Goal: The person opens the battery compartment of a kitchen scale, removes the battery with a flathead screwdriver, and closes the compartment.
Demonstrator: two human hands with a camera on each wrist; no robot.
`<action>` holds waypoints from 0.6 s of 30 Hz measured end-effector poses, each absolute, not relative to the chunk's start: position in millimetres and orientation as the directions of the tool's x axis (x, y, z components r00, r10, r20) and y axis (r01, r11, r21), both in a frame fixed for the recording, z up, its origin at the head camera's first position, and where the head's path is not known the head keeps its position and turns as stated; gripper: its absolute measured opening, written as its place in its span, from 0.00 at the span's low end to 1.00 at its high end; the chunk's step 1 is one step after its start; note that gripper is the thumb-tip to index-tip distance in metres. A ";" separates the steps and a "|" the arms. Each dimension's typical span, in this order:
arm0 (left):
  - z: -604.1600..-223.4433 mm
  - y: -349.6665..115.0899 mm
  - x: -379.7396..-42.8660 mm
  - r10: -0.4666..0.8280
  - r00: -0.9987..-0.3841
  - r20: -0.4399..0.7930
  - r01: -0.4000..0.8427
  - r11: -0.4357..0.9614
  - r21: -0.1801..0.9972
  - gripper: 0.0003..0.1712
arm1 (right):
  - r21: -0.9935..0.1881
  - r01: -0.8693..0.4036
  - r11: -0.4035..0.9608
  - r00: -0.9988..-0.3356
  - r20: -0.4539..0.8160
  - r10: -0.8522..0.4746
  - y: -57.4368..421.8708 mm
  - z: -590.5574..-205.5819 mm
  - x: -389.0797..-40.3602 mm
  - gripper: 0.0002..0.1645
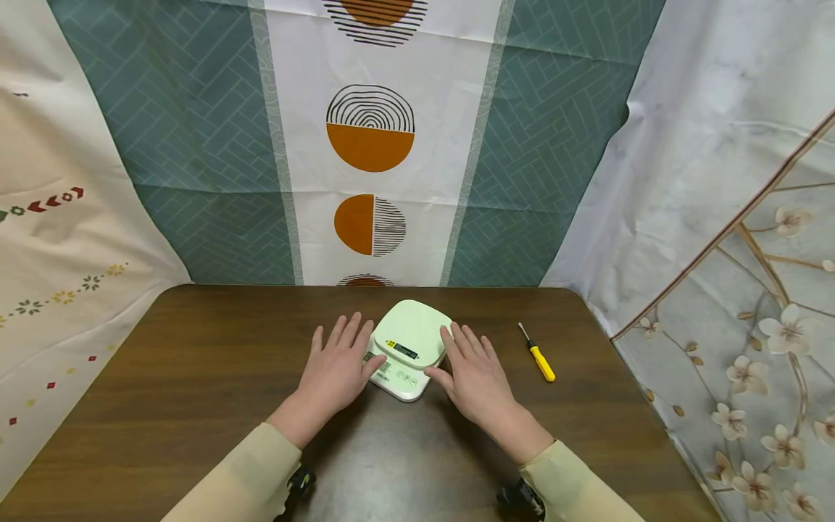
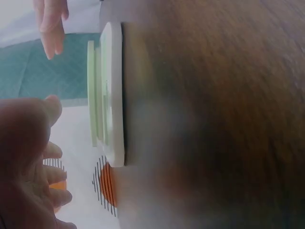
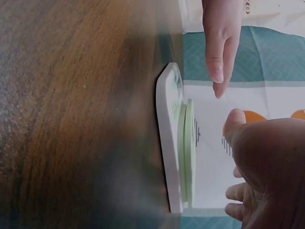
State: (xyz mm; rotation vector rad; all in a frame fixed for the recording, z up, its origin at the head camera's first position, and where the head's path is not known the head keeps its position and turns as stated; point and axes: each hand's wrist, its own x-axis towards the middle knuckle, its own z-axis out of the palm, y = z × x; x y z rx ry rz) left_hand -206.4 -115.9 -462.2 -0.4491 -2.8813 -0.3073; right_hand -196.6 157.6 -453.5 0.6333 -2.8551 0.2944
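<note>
Pale green kitchen scale (image 1: 411,348) sits flat on the brown wooden table (image 1: 196,377), near the middle of the far edge, turned a little so one corner points toward the near edge; small dark display and a row of buttons on its near face. Left hand (image 1: 335,370) lies flat at the scale's left side, fingers spread and straight, thumb tip touching the scale's front-left rim; nothing pinched. Right hand (image 1: 472,373) lies flat at the scale's right side, fingers spread, index finger and thumb against the scale's right rim; nothing gripped. Left wrist view: scale (image 2: 109,95) seen edge-on, raised platform above its base, left hand (image 2: 24,162) blurred in the foreground, fingers loose. Right wrist view: same scale (image 3: 176,138) edge-on, right hand (image 3: 267,167) close to the lens. Yellow-handled screwdriver (image 1: 538,355) lies on the table toward the right edge, apart from the right hand. Cream sleeves on both arms; patterned cloth hangs behind the far edge.
</note>
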 end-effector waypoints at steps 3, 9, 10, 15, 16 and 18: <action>-464.4 -116.0 -208.4 0.268 -0.941 0.205 0.305 0.935 0.179 0.45 | -0.162 -0.427 0.890 -0.893 0.228 -0.387 156.8 -455.7 -197.1 0.51; -465.8 -115.7 -210.5 0.259 -0.951 0.168 0.290 0.938 0.192 0.45 | -0.177 -0.406 0.897 -0.909 0.174 -0.377 155.0 -460.5 -199.0 0.52; -466.0 -115.5 -210.8 0.258 -0.953 0.159 0.286 0.938 0.196 0.45 | -0.175 -0.401 0.899 -0.913 0.163 -0.375 154.8 -461.3 -199.3 0.52; -467.7 -114.8 -213.0 0.246 -0.961 0.123 0.268 0.941 0.209 0.46 | -0.168 -0.384 0.908 -0.921 0.137 -0.364 154.7 -464.9 -200.3 0.52; -468.4 -114.8 -213.6 0.245 -0.962 0.118 0.265 0.941 0.211 0.46 | -0.170 -0.383 0.908 -0.922 0.135 -0.364 154.7 -465.4 -200.3 0.52; -470.3 -114.6 -214.8 0.246 -0.963 0.112 0.265 0.941 0.210 0.46 | -0.172 -0.384 0.907 -0.922 0.132 -0.365 154.9 -466.4 -200.0 0.52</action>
